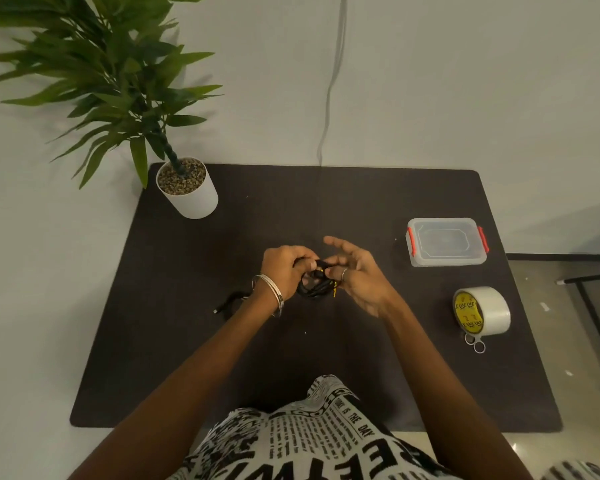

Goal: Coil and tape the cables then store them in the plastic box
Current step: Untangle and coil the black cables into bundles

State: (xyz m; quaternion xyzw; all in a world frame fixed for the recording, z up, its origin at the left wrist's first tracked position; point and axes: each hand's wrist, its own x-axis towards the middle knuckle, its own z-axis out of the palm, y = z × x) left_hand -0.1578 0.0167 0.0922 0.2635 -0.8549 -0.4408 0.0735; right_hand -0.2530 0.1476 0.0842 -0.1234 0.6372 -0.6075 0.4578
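A black cable coil (314, 287) with yellow markings sits between my hands above the middle of the dark mat (187, 341). My left hand (284, 266) grips the coil from the left, fingers curled round it. My right hand (355, 271) pinches the coil's right side with thumb and a finger while its other fingers spread out. A second black cable (231, 303) lies loose on the mat, left of my left wrist. The clear plastic box (445, 241), lid on with red clips, stands at the right. A roll of clear tape (482, 310) lies nearer, right of my hands.
A potted plant in a white pot (187, 188) stands at the mat's far left corner. Small metal rings (475, 342) lie just in front of the tape roll. A grey cord (329, 98) hangs down the wall behind the mat.
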